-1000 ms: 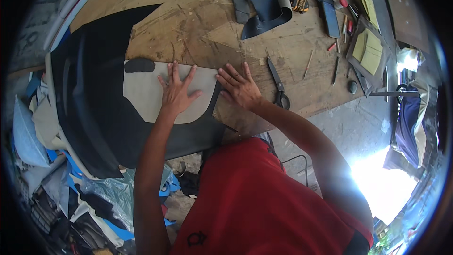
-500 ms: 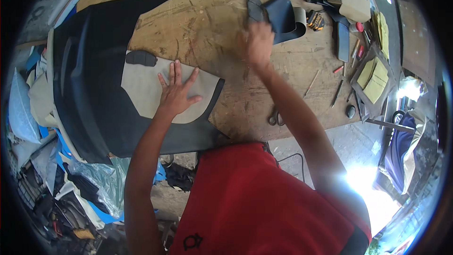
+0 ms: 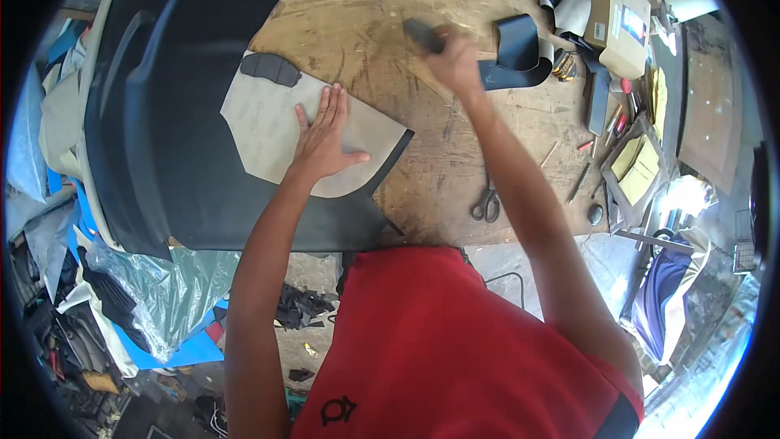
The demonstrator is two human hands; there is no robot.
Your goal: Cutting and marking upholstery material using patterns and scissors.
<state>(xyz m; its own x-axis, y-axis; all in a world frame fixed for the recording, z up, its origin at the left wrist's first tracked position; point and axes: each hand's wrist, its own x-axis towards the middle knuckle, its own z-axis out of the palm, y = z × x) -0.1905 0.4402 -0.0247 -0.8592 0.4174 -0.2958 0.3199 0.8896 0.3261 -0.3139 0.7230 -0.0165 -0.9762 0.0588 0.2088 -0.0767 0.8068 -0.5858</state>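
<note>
- One broad black sheet (image 3: 154,114) covers the left of the tabletop (image 3: 455,171); its front edge reaches the tabletop's edge. Caution: a pull there could drag the stack.
- The pale panel (image 3: 268,134) lies on the black sheet, left of your centreline. It could rotate or slide if pressure is uneven.
- A dark notched block (image 3: 270,69) rests at the panel's upper left corner. A knock could displace it.
- Your left hand (image 3: 323,142) lies palm down on the panel, fingers nearly together, thumb spread. Lifting it would leave only the corner block bearing down on the panel.
- Your right hand (image 3: 455,61) appears closed around one end of a second dark block (image 3: 422,35); blur hides the exact finger placement. A loose grip could drop the block.
- The scissors (image 3: 487,206) lie partly beneath your right forearm. A low sweep of that arm could catch them.
- Markings: your red shirt (image 3: 406,333) bears a dark emblem. Farther right, the cardboard box (image 3: 597,4) carries a small white label and a coloured picture panel; the yellow papers (image 3: 644,169) show faint marks, illegible here.
</note>
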